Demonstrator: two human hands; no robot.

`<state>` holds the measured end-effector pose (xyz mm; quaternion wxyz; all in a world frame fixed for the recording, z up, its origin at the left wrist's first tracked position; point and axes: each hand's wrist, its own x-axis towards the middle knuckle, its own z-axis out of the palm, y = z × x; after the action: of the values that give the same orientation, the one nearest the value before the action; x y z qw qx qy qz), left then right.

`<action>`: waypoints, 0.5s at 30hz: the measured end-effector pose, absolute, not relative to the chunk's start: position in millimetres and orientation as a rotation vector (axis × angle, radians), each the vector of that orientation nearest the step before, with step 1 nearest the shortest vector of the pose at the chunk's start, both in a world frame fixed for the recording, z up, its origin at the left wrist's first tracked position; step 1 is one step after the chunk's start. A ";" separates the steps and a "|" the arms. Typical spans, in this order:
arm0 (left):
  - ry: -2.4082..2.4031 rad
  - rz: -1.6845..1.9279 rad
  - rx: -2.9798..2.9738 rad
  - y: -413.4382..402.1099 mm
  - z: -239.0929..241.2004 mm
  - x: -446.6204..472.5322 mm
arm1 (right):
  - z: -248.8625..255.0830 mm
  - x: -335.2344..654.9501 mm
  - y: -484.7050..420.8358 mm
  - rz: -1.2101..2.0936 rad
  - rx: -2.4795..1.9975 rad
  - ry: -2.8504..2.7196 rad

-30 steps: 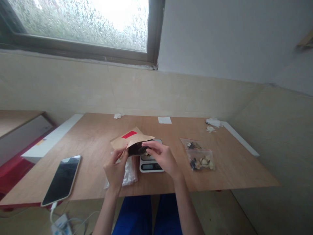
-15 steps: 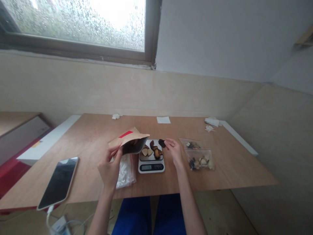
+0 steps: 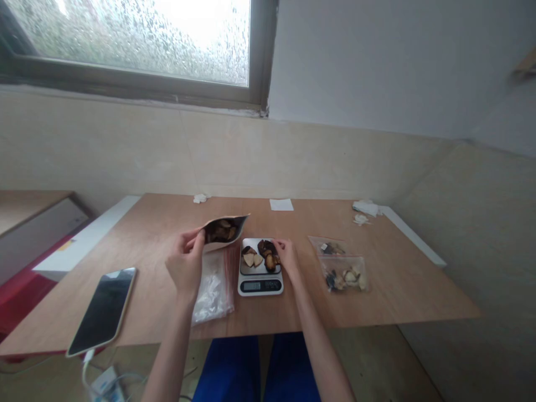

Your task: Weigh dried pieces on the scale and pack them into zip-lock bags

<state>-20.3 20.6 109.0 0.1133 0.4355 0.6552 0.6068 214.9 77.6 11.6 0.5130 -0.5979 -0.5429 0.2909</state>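
Note:
My left hand [image 3: 186,263] grips the edge of a brown paper pouch [image 3: 218,246]. The pouch is tilted with its mouth open, and brown dried pieces [image 3: 226,229] show inside. My right hand [image 3: 288,258] is at the right edge of a white kitchen scale [image 3: 246,277], fingertips pinched on a dark dried slice [image 3: 267,245]. On the scale's plate lie pale dried slices [image 3: 253,260] at the left and a glossy brown dried piece [image 3: 271,262] at the right. The digits on its display are too small to read.
Clear zip bags [image 3: 211,293] lie left of the scale. To the right are two filled zip bags, an upper one [image 3: 330,247] and a lower one [image 3: 345,274]. A phone [image 3: 103,310] on a cable lies left. White paper [image 3: 281,205] and crumpled tissues [image 3: 366,208] sit at the back.
My right hand has moved left and down, bringing the dark slice onto the scale's plate. In my left hand the pouch has tipped back, so its contents now show.

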 end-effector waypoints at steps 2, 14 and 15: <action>1.880 1.798 1.284 37.2 117.0 -27.0 | 13.3 217.7 73.6 0.643 -1.453 -1.360; 1.746 1.837 1.299 48.0 104.3 -36.6 | 24.8 231.7 18.0 0.690 -1.418 -1.326; 1.752 1.868 1.272 41.0 97.6 -32.8 | 24.5 232.2 13.5 0.704 -1.419 -1.316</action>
<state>-32.8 41.0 97.6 0.1407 0.4405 0.6066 0.6466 232.2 13.5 24.5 0.5151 -0.5906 -0.5476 0.2932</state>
